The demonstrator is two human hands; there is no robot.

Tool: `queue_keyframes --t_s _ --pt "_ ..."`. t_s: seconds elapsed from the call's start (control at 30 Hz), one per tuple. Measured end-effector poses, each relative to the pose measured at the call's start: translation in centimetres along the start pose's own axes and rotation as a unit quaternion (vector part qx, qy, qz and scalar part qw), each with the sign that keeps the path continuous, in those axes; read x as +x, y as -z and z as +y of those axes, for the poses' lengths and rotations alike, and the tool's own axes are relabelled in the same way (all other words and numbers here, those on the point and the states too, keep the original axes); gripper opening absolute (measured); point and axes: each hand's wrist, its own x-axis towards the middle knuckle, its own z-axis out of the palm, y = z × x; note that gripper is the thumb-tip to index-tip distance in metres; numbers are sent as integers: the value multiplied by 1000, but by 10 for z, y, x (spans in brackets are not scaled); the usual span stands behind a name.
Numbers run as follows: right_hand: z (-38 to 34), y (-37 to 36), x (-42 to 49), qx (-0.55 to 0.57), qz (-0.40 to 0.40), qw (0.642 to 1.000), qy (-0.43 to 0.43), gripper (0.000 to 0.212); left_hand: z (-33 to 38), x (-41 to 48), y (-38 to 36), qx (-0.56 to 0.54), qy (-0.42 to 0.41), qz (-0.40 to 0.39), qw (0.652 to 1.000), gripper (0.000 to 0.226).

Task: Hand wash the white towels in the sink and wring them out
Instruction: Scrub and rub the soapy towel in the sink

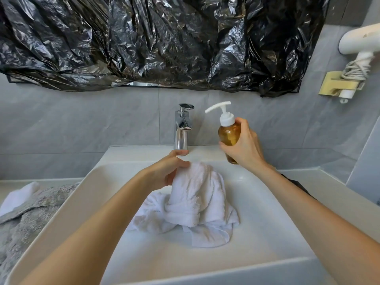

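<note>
Both arms reach forward over the white sink (pixel 277 233). The left hand (pixel 170 171) is out over the middle of the basin, just under the chrome tap (pixel 182 128), fingers curled round the top of a white towel (pixel 195 194); that grip is clamped on the cloth, pulling it up into a peak while the lower folds trail down. The right hand (pixel 244 149) is raised at the back rim, palm turned inward, its grip wrapped round an amber pump bottle (pixel 229 134) with a white pump head, nozzle pointing left toward the tap. The bottle is tilted a little and looks partly filled with amber liquid; whether its base touches the rim I cannot tell.

Inside the basin, more white towelling (pixel 209 233) lies bunched on the sink floor beneath the lifted piece, spread toward the front right. Whether water stands in the basin, I cannot tell.

On the worktop left of the sink lies a grey towel (pixel 26 219) with a white cloth (pixel 18 198) on top. Crumpled black plastic sheeting (pixel 164 38) hangs across the wall above.
</note>
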Motion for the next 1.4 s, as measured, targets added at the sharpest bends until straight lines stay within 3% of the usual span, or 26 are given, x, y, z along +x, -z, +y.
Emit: queue_keyframes --t_s 0.07,0.2,0.4,0.6,0.77,1.07,1.4 --pt "-2 13 -12 -36 -12 999 37 76 6 -6 -1 -28 23 -42 998 35" --pt "-7 24 -33 -108 -67 984 122 71 15 -15 0 -73 60 -94 991 66" --pt "-16 11 -48 -239 -75 941 228 61 11 -4 -6 -35 46 3 998 69" --pt "-22 3 -48 -291 -38 924 248 59 7 0 -20 19 -26 88 996 49" --pt "-21 5 -51 -285 -12 920 268 60 2 8 -26 -20 -46 105 993 27" --pt "-15 2 -55 -231 1 927 295 64 -4 9 -36 -39 -162 72 983 43" --pt "-14 2 -55 -209 -11 932 295 60 -2 6 -43 -36 -197 76 977 47"
